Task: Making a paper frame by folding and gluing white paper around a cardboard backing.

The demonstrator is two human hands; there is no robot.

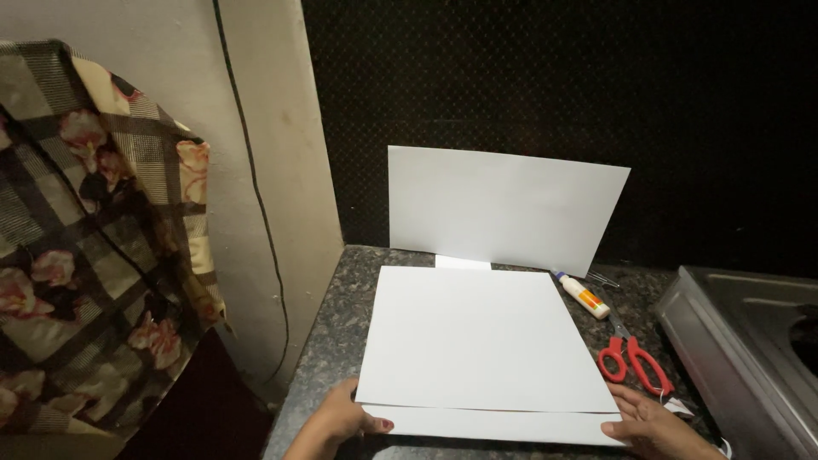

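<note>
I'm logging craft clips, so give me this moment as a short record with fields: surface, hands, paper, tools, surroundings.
surface: dark speckled stone counter
left hand: pressing the near left corner of the large white paper sheet
right hand: pressing its near right corner
paper: near edge folded into a strip; second white sheet leans upright against the dark wall
tools: red-handled scissors and white glue bottle, right of sheet
surroundings: steel sink right, floral checked cloth left

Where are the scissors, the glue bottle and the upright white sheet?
Scissors (631, 361), head view, on the red handles.
Glue bottle (584, 296), head view, on its white body.
Upright white sheet (503, 207), head view, on its middle.
</note>
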